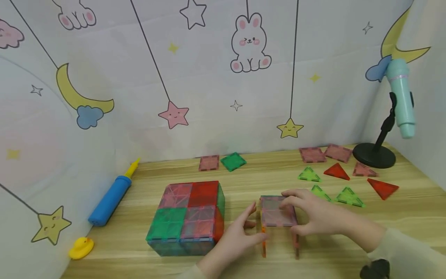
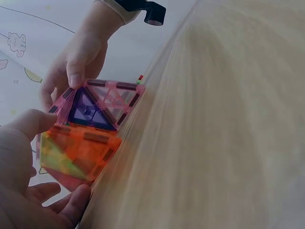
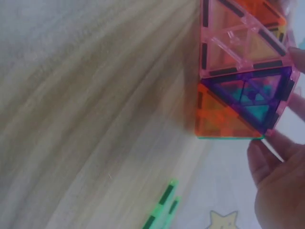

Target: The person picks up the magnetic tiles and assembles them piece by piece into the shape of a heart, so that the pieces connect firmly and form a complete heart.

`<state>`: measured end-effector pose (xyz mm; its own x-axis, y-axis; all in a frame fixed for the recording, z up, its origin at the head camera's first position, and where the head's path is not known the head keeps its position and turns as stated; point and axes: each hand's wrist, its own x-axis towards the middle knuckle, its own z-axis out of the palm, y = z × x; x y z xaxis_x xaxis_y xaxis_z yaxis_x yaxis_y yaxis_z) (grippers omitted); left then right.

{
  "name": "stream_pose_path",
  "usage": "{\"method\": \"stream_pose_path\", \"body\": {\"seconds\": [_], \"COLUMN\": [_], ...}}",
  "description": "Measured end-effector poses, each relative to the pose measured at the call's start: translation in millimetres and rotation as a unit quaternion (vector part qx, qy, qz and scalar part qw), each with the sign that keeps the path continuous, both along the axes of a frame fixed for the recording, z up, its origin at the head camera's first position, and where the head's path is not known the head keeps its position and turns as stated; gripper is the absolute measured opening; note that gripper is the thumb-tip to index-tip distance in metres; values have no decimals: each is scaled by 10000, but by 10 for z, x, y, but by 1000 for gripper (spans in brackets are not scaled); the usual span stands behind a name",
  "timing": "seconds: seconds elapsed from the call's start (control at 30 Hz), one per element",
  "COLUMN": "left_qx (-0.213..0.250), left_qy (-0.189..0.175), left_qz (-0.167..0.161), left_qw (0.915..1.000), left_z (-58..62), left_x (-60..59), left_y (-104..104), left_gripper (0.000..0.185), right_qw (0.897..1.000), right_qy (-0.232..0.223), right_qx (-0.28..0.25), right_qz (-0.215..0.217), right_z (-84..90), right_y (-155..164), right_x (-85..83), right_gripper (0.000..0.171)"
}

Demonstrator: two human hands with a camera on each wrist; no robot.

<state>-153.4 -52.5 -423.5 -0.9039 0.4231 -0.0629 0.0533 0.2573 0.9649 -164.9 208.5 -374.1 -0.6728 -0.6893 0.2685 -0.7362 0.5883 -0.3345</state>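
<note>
A small box of translucent magnetic tiles stands on the table, with a pink square tile [image 1: 277, 211] as its top. Its sides carry an orange tile [image 2: 93, 148], a purple triangle tile [image 3: 252, 93] and a pink triangle tile [image 2: 116, 98]. My left hand [image 1: 240, 232] is at the left wall, its fingers spread and fairly straight, thumb low by the front edge. From the other side my right hand [image 1: 315, 211] holds the top by its right part, fingers bent over it and thumb at the front right corner.
Left of the hands stands a bigger tile block [image 1: 184, 221]. Loose green triangle tiles [image 1: 350, 196] and red triangle tiles [image 1: 383, 188] lie right, with flat square tiles [image 1: 209, 163] at the back. A toy microphone [image 1: 400, 97] on a stand, a blue pump [image 1: 110, 199] and a rubber duck [image 1: 81, 248] stand around.
</note>
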Motion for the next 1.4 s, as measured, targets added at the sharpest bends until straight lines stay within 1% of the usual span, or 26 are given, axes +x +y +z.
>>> {"method": "stream_pose_path", "body": {"seconds": [0.1,0.27,0.37,0.43,0.5,0.6,0.67,0.7,0.8,0.83,0.9,1.03,1.2,1.3,1.4], "left_qx": [18,-119,-246,-314,-432,-572,-762,-852,-1164,-1287,-1466,-1982,-2627,-3000,-3362], "left_qy": [36,197,354,448,624,930,1185,1275,1467,1563,1641,1659,1572,1550,1502], "left_qz": [58,363,481,511,563,776,1095,1314,1968,2138,2346,2425,2432,2313,2086], "left_qw": [10000,9991,9979,9972,9955,9910,9840,9794,9624,9557,9469,9351,9204,9124,9060], "left_z": [-3,-5,-15,-28,-45,-62,-80,-85,-113,-117,-114,-107,-87,-73,-69], "left_x": [-20,-68,-103,-136,-187,-324,-456,-529,-748,-814,-921,-1123,-1347,-1434,-1469], "left_y": [-83,-240,-268,-223,-131,27,115,149,228,249,280,337,321,309,337], "left_gripper": [83,83,83,83,84,83,82,81,79,78,77,77,77,78,79], "right_qw": [10000,9999,10000,9999,9999,9998,9999,9999,9999,9999,9998,9995,9993,9992,9989], "right_qy": [-29,-47,-12,-90,-149,-155,-71,-26,60,89,171,257,115,-1,-39], "right_qx": [-13,-65,-71,-47,-11,36,70,76,66,60,22,-23,-86,-118,-132], "right_qz": [22,71,48,-5,-52,-106,-123,-122,-121,-123,-105,-159,-331,-391,-442], "right_z": [-6,-29,-38,-33,-26,-17,-21,-26,-41,-44,-50,-66,-84,-101,-118], "right_y": [10,48,83,121,170,242,282,300,347,359,380,440,486,497,521], "right_x": [-9,-19,-16,-3,13,36,44,46,52,54,58,61,67,64,64], "right_gripper": [43,43,42,42,42,42,42,42,42,42,43,44,44,43,43]}}
